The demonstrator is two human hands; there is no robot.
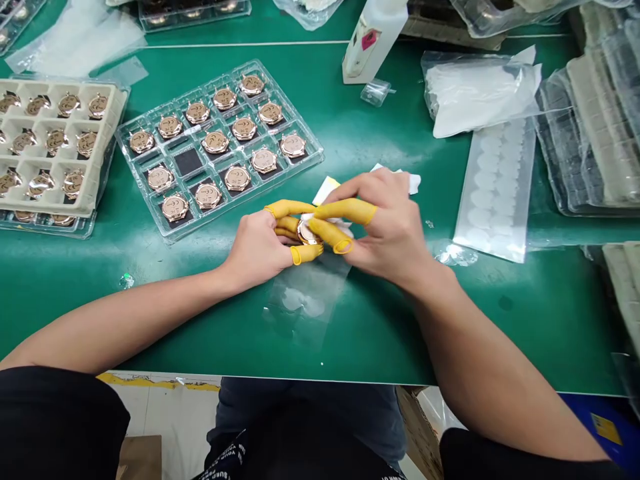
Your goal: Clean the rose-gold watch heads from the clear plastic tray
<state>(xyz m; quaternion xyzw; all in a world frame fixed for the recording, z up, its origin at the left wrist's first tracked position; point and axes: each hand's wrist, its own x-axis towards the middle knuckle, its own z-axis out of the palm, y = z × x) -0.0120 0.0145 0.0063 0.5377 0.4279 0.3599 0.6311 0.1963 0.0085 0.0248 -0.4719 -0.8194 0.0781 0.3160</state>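
My left hand (pixel 257 243), with yellow finger cots on its fingers, is closed around a rose-gold watch case (pixel 305 233) above the bench. My right hand (pixel 387 223) also wears yellow finger cots on the thumb and index finger. It pinches a small white cloth (pixel 344 228) against the watch case; the fingers partly hide both. Beyond my left hand, a clear plastic tray (pixel 305 167) holds several similar watch cases (pixel 237 178), backs up. One of its pockets shows a black pad (pixel 187 162).
At left, a cream tray (pixel 107 167) of watch cases sits on clear trays. A white bottle (pixel 375 40) stands at the back. Bagged white wipes (pixel 475 93), a sheet of round films (pixel 495 193) and stacked trays (pixel 595 133) lie right. Clear film (pixel 305 310) lies below my hands.
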